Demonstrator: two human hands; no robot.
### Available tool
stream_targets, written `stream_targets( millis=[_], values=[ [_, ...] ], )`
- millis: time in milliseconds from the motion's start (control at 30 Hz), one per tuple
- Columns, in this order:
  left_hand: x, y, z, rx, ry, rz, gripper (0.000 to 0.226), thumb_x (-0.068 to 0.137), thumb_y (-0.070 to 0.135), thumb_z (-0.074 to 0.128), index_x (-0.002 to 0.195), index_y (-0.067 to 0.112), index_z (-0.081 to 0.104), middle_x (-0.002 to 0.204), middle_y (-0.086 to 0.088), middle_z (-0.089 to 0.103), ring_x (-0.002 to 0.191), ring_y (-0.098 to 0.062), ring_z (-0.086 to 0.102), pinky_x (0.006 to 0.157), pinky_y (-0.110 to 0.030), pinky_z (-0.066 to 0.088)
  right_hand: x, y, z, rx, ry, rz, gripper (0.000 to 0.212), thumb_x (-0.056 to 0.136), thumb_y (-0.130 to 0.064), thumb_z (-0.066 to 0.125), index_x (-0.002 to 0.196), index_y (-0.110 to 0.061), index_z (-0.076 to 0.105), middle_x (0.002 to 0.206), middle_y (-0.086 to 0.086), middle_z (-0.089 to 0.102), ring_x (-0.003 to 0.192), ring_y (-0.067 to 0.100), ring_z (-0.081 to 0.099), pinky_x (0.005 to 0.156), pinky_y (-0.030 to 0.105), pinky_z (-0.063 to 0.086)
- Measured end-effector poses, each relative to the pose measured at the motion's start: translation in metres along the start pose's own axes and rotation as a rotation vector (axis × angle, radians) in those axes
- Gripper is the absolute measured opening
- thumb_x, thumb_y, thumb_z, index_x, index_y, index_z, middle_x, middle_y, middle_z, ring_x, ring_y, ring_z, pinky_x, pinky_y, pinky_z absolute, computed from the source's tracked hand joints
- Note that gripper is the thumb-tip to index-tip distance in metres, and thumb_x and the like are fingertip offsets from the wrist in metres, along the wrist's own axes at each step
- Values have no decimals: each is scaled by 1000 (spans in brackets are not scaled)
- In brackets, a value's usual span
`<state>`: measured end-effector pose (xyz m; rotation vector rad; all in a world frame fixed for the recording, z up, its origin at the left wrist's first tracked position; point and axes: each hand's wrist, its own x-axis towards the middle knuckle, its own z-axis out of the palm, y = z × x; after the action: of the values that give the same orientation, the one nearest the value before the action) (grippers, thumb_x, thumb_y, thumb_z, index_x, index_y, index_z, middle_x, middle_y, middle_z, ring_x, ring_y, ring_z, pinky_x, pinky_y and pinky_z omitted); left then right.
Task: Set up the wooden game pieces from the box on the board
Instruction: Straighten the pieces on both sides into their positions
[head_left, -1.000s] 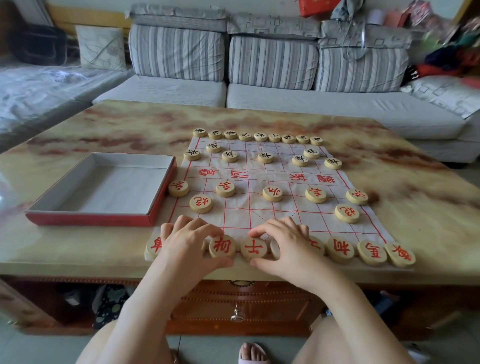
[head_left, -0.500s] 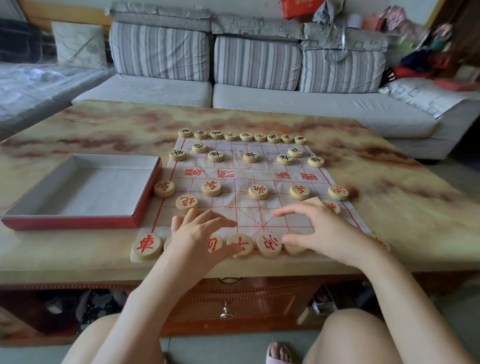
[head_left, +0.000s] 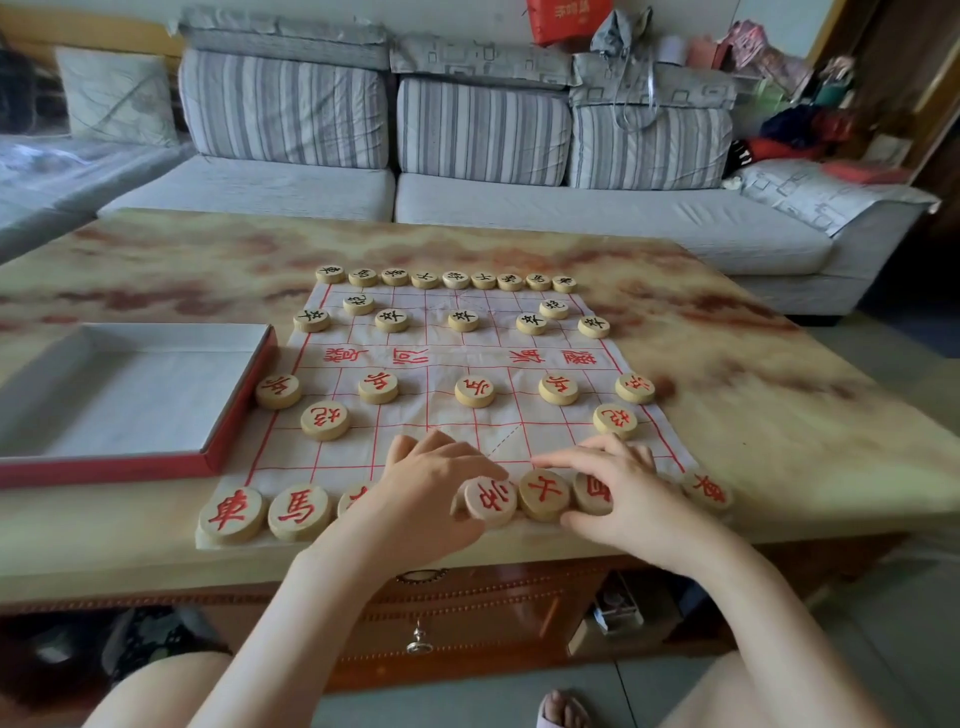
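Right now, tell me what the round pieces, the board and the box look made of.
Round pieces: pale wood, smooth, with red or black painted characters. Board: thin white cloth, likely, since it lies creased; red printed grid. Box: probably cardboard, thin walls, red outside, white inside.

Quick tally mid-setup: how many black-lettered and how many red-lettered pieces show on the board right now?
Black-lettered pieces: 16
Red-lettered pieces: 14 showing; left hand and right hand may hide more
Total: 30 showing

left hand (head_left: 421, 493), right hand (head_left: 623, 493) grip near-row pieces (head_left: 543, 493) | box (head_left: 104, 464) beside board (head_left: 467, 358)
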<state>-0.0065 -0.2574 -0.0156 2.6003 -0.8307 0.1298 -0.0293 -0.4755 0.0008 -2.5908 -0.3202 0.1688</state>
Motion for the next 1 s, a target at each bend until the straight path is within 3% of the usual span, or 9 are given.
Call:
stream_targets(
  millis=[200,367,467,533,600,700,767,867,1000],
  values=[
    [0,2,6,33,69,11,39,81,45,60,120,42,54,122,22,54,117,-5,37,81,-22,11,3,-1,9,-78,98,-71,46,79,-41,67,122,-44,50,112,-21,43,110,9,28,91,27,23],
    [2,3,10,101,138,-41,58,67,72,46,113,38,58,111,16,56,111,-8,36,82,-22,10,7,-2,17,-229,159,-74,64,72,-67,55,128,-38,47,105,-17,39,92,2,16,87,28,22],
    [4,4,16,91,171,-41,73,59,80,32,108,33,59,111,17,56,109,-6,34,86,-23,13,6,-3,17,-230,157,-116,86,58,-81,40,133,-38,43,115,-22,38,99,-1,16,88,26,20],
    [3,4,18,81,159,-27,77,59,82,33,113,33,58,115,18,56,111,-5,34,87,-23,15,3,-4,15,-145,146,-140,83,62,-77,46,136,-40,38,119,-32,33,109,-4,18,93,24,18],
    [1,4,16,64,131,-1,75,63,80,36,120,35,55,119,20,55,113,-5,35,85,-23,15,-1,-4,12,-10,100,-113,68,72,-61,61,134,-47,37,115,-38,29,113,-5,19,99,24,19],
    [-4,-1,15,25,102,21,55,71,58,47,121,37,54,118,21,58,112,-3,40,85,-23,18,-3,2,10,35,47,-64,58,82,-38,63,131,-53,37,118,-20,33,114,6,25,99,26,23],
    [-6,-6,15,4,113,23,46,71,43,51,116,36,58,113,20,62,106,-3,44,83,-22,23,-2,3,10,13,62,-69,54,84,-33,62,129,-52,40,114,-20,34,110,6,25,95,25,23],
    [-4,-9,16,14,114,15,47,70,54,44,111,37,61,107,20,63,102,-3,44,79,-21,24,2,2,10,-48,106,-87,49,83,-39,64,128,-42,46,100,-34,32,99,-3,20,93,26,22],
    [0,-4,17,57,167,-28,57,64,71,41,103,37,65,96,17,63,97,-6,41,75,-22,13,9,3,15,-127,161,-103,62,69,-64,58,124,-38,51,96,-30,42,105,3,26,86,28,21]
  ],
)
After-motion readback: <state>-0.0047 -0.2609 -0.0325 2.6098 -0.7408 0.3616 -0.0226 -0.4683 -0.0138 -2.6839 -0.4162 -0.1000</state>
